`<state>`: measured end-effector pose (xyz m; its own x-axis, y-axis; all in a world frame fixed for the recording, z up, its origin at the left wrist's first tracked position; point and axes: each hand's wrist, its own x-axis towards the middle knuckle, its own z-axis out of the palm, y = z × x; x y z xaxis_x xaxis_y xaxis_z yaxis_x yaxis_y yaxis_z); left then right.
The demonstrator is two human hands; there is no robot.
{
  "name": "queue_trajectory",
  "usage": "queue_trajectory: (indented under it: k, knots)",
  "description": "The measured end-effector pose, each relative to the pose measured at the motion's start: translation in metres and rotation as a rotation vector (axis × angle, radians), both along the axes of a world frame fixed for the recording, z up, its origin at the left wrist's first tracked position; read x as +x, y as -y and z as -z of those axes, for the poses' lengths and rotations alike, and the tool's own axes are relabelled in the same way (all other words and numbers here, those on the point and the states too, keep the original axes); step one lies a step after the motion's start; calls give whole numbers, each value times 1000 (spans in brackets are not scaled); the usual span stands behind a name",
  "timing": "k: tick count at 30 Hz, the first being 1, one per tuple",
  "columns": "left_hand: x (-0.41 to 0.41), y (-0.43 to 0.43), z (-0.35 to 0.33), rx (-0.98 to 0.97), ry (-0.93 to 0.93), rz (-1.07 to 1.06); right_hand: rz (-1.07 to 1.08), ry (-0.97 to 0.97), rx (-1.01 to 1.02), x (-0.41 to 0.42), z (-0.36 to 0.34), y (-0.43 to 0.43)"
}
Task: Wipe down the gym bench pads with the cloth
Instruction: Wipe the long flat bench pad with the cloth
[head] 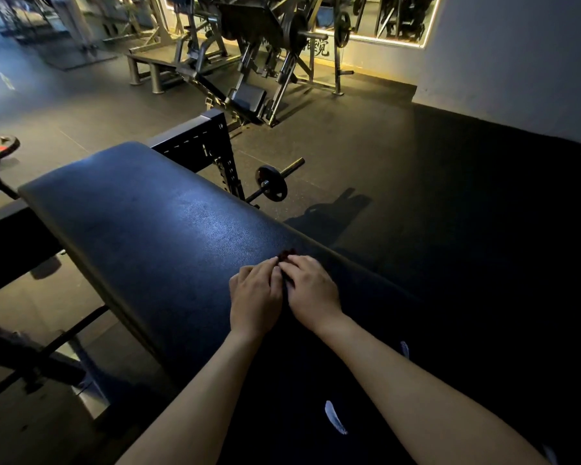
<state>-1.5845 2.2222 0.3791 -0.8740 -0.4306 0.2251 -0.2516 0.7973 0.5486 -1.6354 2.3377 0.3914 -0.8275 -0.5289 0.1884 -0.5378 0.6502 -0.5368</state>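
Both curled on cloth [286, 255]: our left hand [255, 297] & right hand [311, 290] pinch it on pad [148, 223]; prob. soft, light, grip bunched.

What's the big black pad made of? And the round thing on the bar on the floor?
The bench pad looks like black vinyl or faux leather over padding: it has a fine grain and a soft sheen where light hits. The weight plate looks like dark metal, maybe coated, but it is too dim to be sure.
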Motion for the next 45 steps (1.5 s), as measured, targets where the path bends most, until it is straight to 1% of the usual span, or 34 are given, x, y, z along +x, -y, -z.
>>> queue_trajectory:
  k: [2, 4, 5, 7, 9, 10, 13, 16, 19, 21, 23, 24, 26, 28, 29, 31, 33, 35, 37, 38, 40, 42, 43, 45]
  knots:
    - [6, 3, 0, 87, -88, -17, -99, 2, -9, 6, -1, -13]
    - [15, 2, 2, 82, -90, 17, -162, -19, 45, 0, -4, -29]
    - [20, -1, 4, 54, -79, 41, -155, -49, 84, -6, -3, -35]
    - [28, -6, 8, 9, -58, 49, -39, -85, 112, -19, 0, -44]
    - [33, -10, 10, -20, -35, 18, 113, -12, 107, -24, 0, -48]
    - [35, -12, 9, -35, -16, 0, 137, 18, 104, -22, 1, -46]
    - [37, -15, 8, -60, 49, -19, 47, 24, 57, -1, -4, -31]
    - [37, -14, 8, -42, 55, -17, -93, 5, 14, 31, 1, -26]
    - [39, -11, 8, -30, 29, -8, -163, -46, 68, 18, 1, -34]
    - [39, -9, 7, -32, 27, 1, -95, -46, 114, -4, -2, -38]
    - [39, -10, 5, -12, 26, -4, 49, -9, 91, -14, -6, -36]
    - [39, -11, 5, -8, 20, -7, 82, 3, 76, -11, -6, -32]
    - [38, -12, 4, 0, 6, -18, 16, -8, 56, 9, -8, -21]
    - [39, -11, 3, 45, -24, -29, -118, -25, 4, 35, -5, -18]
    - [39, -10, 2, 71, -46, -30, -169, -44, -7, 40, -3, -21]
    - [40, -10, 1, 83, -58, -29, -221, -80, 38, 28, 0, -27]
    - [41, -9, 1, 39, -21, -24, -170, -83, 94, 4, 0, -33]
    - [40, -11, 3, 15, 20, -24, -28, -75, 126, -16, -2, -37]
    - [40, -11, 5, 15, 43, -32, 107, -45, 113, -23, -2, -33]
    - [39, -11, 5, 16, 51, -42, 123, -25, 102, -20, -2, -28]
    - [33, -9, 4, 45, 69, -71, 46, -18, 66, -5, 0, -19]
    - [23, -9, 0, 85, 106, -105, -103, -17, 31, 8, 1, -19]
    - [18, -9, -2, 77, 125, -106, -171, -21, 40, 6, 1, -23]
    - [10, -11, -2, 14, 159, -76, -219, -17, 91, -13, -1, -32]
